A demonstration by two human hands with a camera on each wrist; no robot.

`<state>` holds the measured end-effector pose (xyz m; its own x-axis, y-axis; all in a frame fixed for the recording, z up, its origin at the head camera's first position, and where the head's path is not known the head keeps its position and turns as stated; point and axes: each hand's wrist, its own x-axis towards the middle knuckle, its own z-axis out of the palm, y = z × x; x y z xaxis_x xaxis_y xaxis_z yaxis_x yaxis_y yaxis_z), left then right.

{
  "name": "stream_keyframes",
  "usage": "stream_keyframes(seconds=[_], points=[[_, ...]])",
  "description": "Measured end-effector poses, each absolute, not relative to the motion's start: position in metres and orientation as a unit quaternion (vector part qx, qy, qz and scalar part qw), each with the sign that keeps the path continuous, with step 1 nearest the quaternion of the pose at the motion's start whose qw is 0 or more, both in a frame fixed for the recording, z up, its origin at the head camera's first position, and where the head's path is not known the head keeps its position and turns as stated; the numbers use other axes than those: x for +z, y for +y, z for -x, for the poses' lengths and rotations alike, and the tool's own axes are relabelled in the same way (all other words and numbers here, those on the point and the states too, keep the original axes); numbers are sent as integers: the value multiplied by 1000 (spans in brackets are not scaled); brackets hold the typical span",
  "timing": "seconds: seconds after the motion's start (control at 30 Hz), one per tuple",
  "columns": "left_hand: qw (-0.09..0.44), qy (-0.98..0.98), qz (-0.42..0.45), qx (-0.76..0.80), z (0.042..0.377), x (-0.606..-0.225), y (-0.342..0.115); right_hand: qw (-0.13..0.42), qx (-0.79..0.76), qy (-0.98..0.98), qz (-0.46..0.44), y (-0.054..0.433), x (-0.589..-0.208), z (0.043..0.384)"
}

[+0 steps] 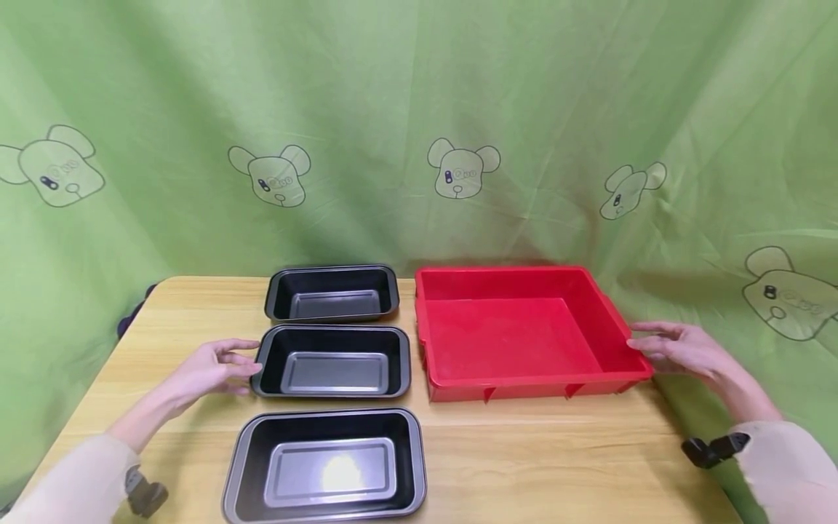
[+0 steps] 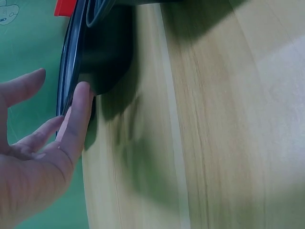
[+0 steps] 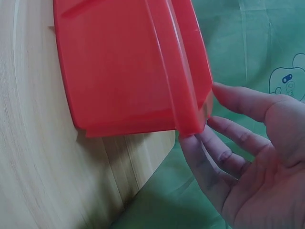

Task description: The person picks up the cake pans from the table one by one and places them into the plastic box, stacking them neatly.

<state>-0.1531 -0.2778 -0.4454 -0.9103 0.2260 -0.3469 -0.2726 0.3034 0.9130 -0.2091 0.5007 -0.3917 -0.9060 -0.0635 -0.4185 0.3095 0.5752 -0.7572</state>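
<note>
- The left hand [image 1: 212,367] is held at the left end of the middle black pan [image 1: 337,372]; its grip is left apart, with finger and thumb spread, and the pan's end is met by the fingertips.
- By the right hand [image 1: 684,349] the right-hand rim of the red tray [image 1: 504,335] is pinched near its front corner, finger and thumb being set on opposite sides of the rim.
- Inside the red tray, only its flat red base and sloping walls are seen.
- The middle black pan is lined up between the rear black pan [image 1: 337,302] and the front black pan [image 1: 327,458]; a raised panel is shown in the base of each.
- In the front black pan, a bright patch of light is reflected.
- All four containers are set upright on the wooden worktop [image 1: 556,458], the red tray being placed to the right of the middle and rear pans.
</note>
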Motion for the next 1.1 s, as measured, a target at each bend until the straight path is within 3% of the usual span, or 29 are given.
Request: stream_keyframes(seconds=[1.1], points=[[277,766,36,579,198,-460,-259,199,-452,868,-55,503,-397,213]])
